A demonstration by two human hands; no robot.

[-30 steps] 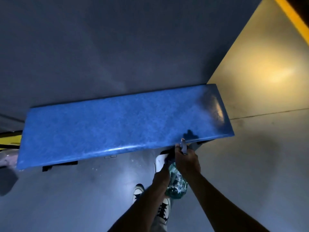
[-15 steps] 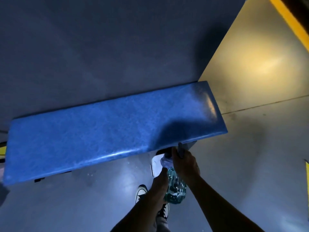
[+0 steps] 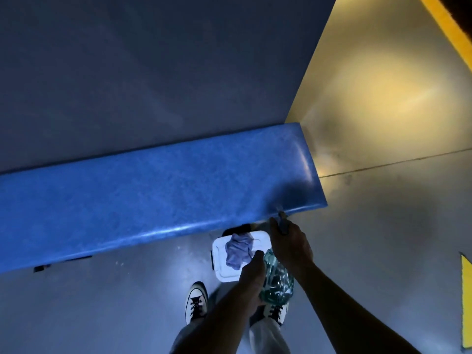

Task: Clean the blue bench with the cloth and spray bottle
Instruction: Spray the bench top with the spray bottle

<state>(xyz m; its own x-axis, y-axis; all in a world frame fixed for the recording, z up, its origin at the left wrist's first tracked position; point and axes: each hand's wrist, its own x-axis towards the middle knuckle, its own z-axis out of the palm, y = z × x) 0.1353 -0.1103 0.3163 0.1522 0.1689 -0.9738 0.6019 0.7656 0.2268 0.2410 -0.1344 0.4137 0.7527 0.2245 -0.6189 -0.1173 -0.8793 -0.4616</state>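
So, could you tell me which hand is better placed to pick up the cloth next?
Left. The left hand only steadies the spray bottle beside the cloth; the right hand grips the sprayer head.

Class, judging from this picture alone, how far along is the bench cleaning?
Early. Done: nothing visibly wiped. In hand: both hands hold the spray bottle, right hand at its nozzle, aimed at the bench. Left: wiping; the cloth lies on a white lid.

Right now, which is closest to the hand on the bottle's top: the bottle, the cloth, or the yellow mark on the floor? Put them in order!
From the right hand, in the head view:
1. Spray bottle, held in that hand, with the left hand on its body.
2. Cloth, just left, crumpled on the white container.
3. Yellow mark, far right at the picture's edge.
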